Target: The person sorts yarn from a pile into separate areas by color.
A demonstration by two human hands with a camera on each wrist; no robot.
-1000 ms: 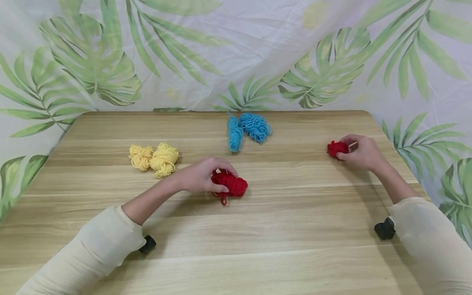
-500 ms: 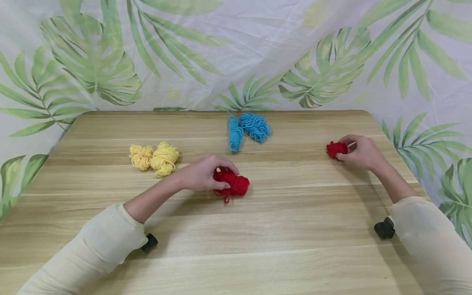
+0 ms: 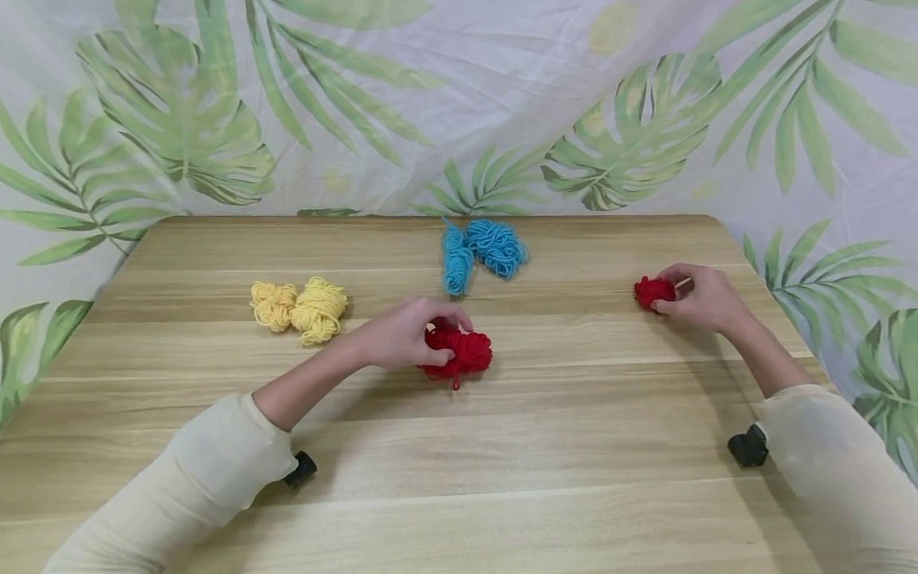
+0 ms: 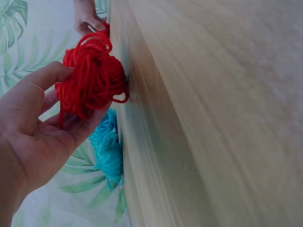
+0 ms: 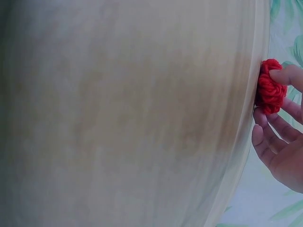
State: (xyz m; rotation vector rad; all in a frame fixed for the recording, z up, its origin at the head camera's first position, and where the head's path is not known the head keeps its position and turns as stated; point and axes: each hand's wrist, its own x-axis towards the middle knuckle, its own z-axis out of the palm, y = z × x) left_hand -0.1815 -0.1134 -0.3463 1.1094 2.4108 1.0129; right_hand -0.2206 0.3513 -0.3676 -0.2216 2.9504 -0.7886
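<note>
Near the table's middle my left hand grips a red yarn bundle between thumb and fingers. A loose loop hangs from its near side, and in the left wrist view the bundle looks held at or just above the tabletop. Over at the right, my right hand pinches a smaller red yarn ball. The right wrist view has that ball against the table, thumb on one side and fingers on the other. Parts of both red bundles are covered by the fingers.
Two yellow yarn bundles lie side by side at the left, behind my left forearm. At the back centre sit two blue yarn bundles. The wooden table ends at a leaf-patterned cloth.
My left hand has moved a little to the right and away from me, carrying the larger red yarn bundle, which has turned slightly. My right hand and its yarn ball have stayed almost still.
</note>
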